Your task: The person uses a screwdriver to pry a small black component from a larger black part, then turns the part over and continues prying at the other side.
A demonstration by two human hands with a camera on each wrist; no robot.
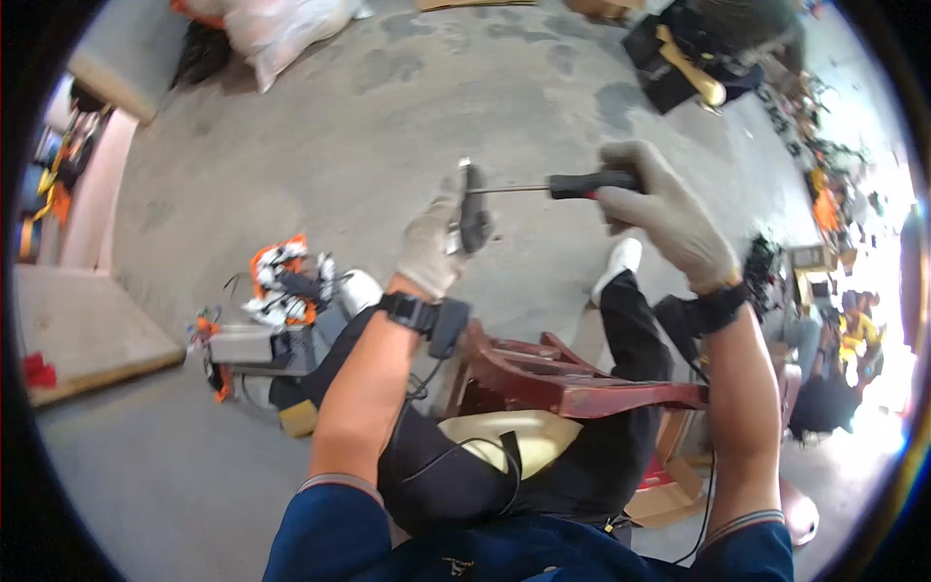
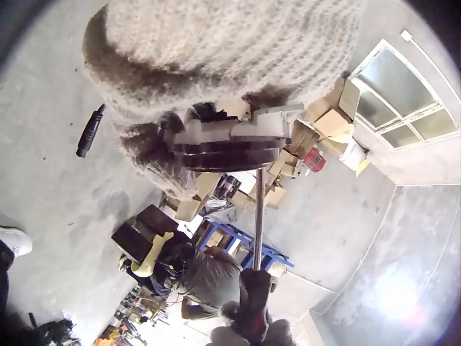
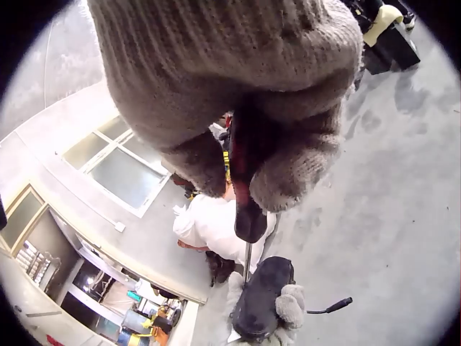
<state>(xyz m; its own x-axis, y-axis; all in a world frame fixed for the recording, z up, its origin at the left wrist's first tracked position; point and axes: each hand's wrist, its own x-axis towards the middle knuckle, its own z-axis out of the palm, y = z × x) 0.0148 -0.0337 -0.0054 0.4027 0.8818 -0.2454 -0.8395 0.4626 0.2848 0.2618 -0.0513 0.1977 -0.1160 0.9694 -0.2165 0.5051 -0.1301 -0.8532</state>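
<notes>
My gloved left hand (image 1: 429,244) grips a small oval part with a black casing (image 1: 473,213) and a pale grey side. In the left wrist view the black casing (image 2: 227,157) faces the screwdriver. My gloved right hand (image 1: 671,215) holds a screwdriver (image 1: 572,186) by its black and red handle, fingers curled round it. The thin metal shaft (image 2: 259,216) runs straight to the casing, with the tip right at its surface near one end. A short black cable end with a plug (image 3: 338,305) sticks out beside the left hand in the right wrist view.
A dark red wooden stool (image 1: 572,380) stands between the person's legs. Orange and white parts (image 1: 286,281) lie at the left by a grey metal box (image 1: 247,346). White sacks (image 1: 291,34) and a black box (image 1: 664,73) are farther off. Another person (image 2: 209,277) bends near blue racks.
</notes>
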